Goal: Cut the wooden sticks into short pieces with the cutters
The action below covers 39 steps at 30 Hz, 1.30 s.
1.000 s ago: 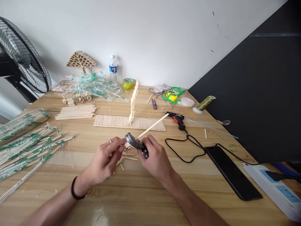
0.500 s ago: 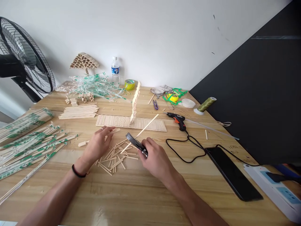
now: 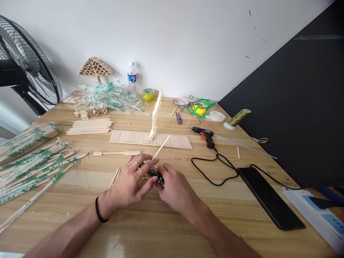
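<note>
My right hand [image 3: 175,183] grips dark metal pliers [image 3: 158,178] by the handles. My left hand [image 3: 130,179] is closed over the jaw end, its thumb against the tool. Out of the fingers a thin wooden stick [image 3: 162,145] slants up to the right; its lower end is hidden. Short cut sticks [image 3: 115,176] lie under my left hand, mostly covered. Just beyond the fingers rests a thin stick piece with wider flat ends [image 3: 115,153]. Farther off lies a long flat panel of sticks [image 3: 126,137], with a narrow wooden piece [image 3: 155,116] standing upright at it.
Wrapped chopsticks [image 3: 29,154] and a row of bare sticks [image 3: 88,126] lie left. Behind are plastic wrappers [image 3: 104,96], a bottle [image 3: 132,79] and tape [image 3: 148,94]. To the right are a glue gun [image 3: 205,135], its cable, a phone [image 3: 271,199] and a power strip [image 3: 317,211].
My left hand has moved right and nearer, from the flat-ended piece to the pliers and stick. The pliers have come slightly lower, and the stick's visible tip has shifted left.
</note>
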Motion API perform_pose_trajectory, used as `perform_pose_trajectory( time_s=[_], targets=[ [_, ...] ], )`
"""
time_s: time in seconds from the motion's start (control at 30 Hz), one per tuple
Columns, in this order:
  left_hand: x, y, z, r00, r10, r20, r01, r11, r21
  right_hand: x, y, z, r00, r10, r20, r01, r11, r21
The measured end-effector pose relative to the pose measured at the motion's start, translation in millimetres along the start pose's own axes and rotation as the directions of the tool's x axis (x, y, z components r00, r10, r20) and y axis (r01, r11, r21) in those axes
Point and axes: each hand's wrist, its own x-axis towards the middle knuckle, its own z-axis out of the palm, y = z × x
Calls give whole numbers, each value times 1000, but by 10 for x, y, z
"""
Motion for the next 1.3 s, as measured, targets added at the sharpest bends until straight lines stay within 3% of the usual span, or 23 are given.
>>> perform_pose_trajectory(
  time_s=[0.93, 1.3],
  targets=[
    [22, -39, 34, 996, 3, -89, 0, 999, 34, -3, 49, 145, 991, -93, -97, 101, 991, 82],
    [26, -94, 56, 995, -2, -100, 6, 999, 39, 46, 84, 17, 998, -57, 2, 57, 998, -38]
  ],
)
